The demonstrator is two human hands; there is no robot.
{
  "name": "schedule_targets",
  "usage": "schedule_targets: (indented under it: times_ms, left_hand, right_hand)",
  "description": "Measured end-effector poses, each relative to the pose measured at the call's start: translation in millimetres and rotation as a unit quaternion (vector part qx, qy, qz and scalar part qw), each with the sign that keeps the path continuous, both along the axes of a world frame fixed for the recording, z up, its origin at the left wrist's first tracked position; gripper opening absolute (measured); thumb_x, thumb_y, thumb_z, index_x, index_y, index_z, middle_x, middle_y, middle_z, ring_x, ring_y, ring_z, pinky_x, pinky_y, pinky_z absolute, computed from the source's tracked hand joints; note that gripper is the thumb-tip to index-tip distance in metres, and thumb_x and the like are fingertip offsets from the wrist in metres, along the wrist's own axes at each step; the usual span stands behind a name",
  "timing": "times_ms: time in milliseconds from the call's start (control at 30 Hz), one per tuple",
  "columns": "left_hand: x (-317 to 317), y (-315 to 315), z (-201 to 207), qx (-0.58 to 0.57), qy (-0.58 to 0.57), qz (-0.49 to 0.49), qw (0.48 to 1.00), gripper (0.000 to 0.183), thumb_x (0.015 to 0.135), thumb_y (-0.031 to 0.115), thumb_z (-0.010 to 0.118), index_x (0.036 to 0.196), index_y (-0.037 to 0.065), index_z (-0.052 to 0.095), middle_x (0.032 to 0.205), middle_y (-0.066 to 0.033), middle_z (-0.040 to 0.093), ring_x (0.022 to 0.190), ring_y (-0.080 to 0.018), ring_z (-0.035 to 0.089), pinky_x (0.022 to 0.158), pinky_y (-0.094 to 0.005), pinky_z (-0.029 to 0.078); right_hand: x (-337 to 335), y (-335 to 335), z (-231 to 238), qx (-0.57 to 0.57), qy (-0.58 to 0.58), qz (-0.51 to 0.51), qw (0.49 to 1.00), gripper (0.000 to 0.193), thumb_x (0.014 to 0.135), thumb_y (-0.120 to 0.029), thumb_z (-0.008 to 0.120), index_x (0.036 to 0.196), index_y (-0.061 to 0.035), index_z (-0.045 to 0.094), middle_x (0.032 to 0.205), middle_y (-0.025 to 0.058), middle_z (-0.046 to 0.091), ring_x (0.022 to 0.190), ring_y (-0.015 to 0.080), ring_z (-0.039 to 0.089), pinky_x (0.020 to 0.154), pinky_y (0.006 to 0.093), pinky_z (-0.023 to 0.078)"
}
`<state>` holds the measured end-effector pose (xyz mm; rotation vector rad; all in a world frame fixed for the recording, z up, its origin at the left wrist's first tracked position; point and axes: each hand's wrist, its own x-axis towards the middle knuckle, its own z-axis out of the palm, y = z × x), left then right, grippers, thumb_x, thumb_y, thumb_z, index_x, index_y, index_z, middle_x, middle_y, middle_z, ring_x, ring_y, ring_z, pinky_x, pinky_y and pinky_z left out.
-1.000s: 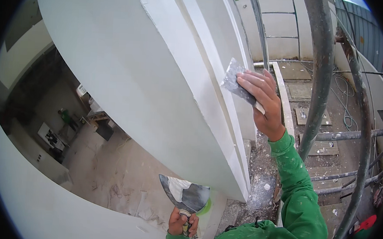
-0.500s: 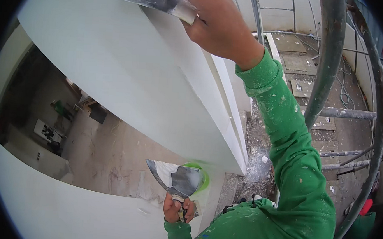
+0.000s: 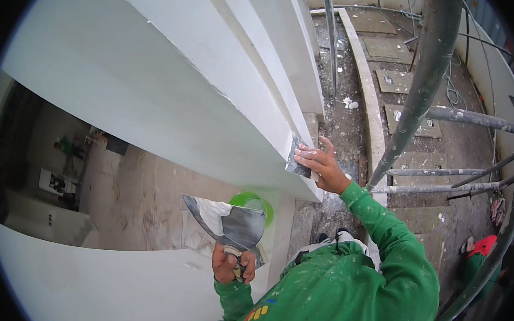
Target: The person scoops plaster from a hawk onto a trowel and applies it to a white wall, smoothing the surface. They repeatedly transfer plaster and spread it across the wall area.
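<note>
My left hand (image 3: 224, 265) is closed around the handle of a wide putty knife (image 3: 242, 227), its broad metal blade tilted upward. White putty (image 3: 211, 214) lies thick on the left part of that blade. Further up and to the right, my right hand (image 3: 326, 168) grips a flat metal scraper (image 3: 297, 157), fingers spread over its face. The scraper rests against the outer corner of the white wall (image 3: 235, 130), near the lower end of its edge. A rough line of filler runs along that corner.
Below the putty knife stands a bright green bucket (image 3: 269, 213). Scaffold pipes (image 3: 417, 94) rise close on my right, with crossbars (image 3: 444, 172) behind. A wall opening on the left shows an indoor floor (image 3: 142, 203). Another person (image 3: 479, 262) in red and green is at lower right.
My right hand has come down along the wall corner with the scraper, from high up to near its lower end. The left hand still holds the loaded putty knife, slightly shifted left.
</note>
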<state>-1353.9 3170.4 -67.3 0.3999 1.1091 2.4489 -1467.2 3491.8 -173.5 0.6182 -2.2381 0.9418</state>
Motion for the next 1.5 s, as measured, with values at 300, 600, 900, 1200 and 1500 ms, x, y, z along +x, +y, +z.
schedule_targets:
  times_ms: [300, 600, 900, 1200, 1500]
  left_hand:
    - [-6.2, 29.6, -11.7, 0.092, -0.103, -0.150, 0.979, 0.059, 0.092, 0.015, 0.053, 0.141, 0.006, 0.023, 0.074, -0.0139, 0.044, 0.040, -0.0161, 0.041, 0.028, -0.0262, 0.035]
    - [-28.4, -17.2, 15.8, -0.234, 0.140, -0.023, 0.962, 0.043, 0.088, 0.007, 0.053, 0.130, 0.004, 0.043, 0.081, -0.0121, 0.050, 0.049, -0.0140, 0.045, 0.040, -0.0266, 0.038]
    - [-30.3, 5.3, -9.5, -0.481, 0.558, 0.182, 0.652, 0.071, 0.058, -0.007, 0.059, 0.125, 0.014, 0.058, 0.083, -0.0081, 0.051, 0.056, -0.0225, 0.052, 0.047, -0.0337, 0.043]
    - [-21.0, -21.5, -75.3, -0.233, 0.001, -0.014, 0.972, 0.019, 0.090, 0.016, 0.057, 0.098, 0.000, 0.051, 0.071, -0.0111, 0.050, 0.053, -0.0211, 0.051, 0.040, -0.0321, 0.042]
    - [-3.0, 16.4, -39.6, 0.171, -0.173, -0.357, 0.902, 0.052, 0.096, 0.031, 0.049, 0.134, 0.001, 0.031, 0.075, -0.0084, 0.040, 0.048, -0.0142, 0.046, 0.035, -0.0238, 0.036]
  right_hand:
    - [88.1, -48.0, 129.7, -0.228, 0.079, 0.147, 0.959, 0.054, 0.070, 0.016, 0.055, 0.121, -0.0029, 0.055, 0.113, 0.0151, 0.052, 0.104, 0.0306, 0.055, 0.097, 0.0445, 0.039]
    - [117.2, -34.4, 127.4, -0.342, -0.277, 0.107, 0.892, 0.048, 0.080, 0.011, 0.053, 0.127, 0.0037, 0.045, 0.105, 0.0098, 0.055, 0.098, 0.0241, 0.058, 0.088, 0.0341, 0.049]
    - [121.4, -90.5, 135.8, -0.708, -0.538, 0.199, 0.412, 0.023, 0.089, -0.007, 0.055, 0.109, 0.0026, 0.054, 0.098, 0.0104, 0.064, 0.082, 0.0181, 0.067, 0.074, 0.0315, 0.057]
    - [129.4, -55.2, 181.6, -0.577, -0.312, 0.102, 0.748, 0.033, 0.093, -0.015, 0.054, 0.116, 0.0082, 0.052, 0.112, 0.0149, 0.059, 0.098, 0.0192, 0.060, 0.085, 0.0338, 0.050]
    - [125.1, -73.5, 141.7, -0.089, 0.024, 0.176, 0.980, 0.039, 0.086, -0.028, 0.059, 0.120, -0.0070, 0.057, 0.109, 0.0103, 0.046, 0.105, 0.0270, 0.048, 0.096, 0.0501, 0.041]
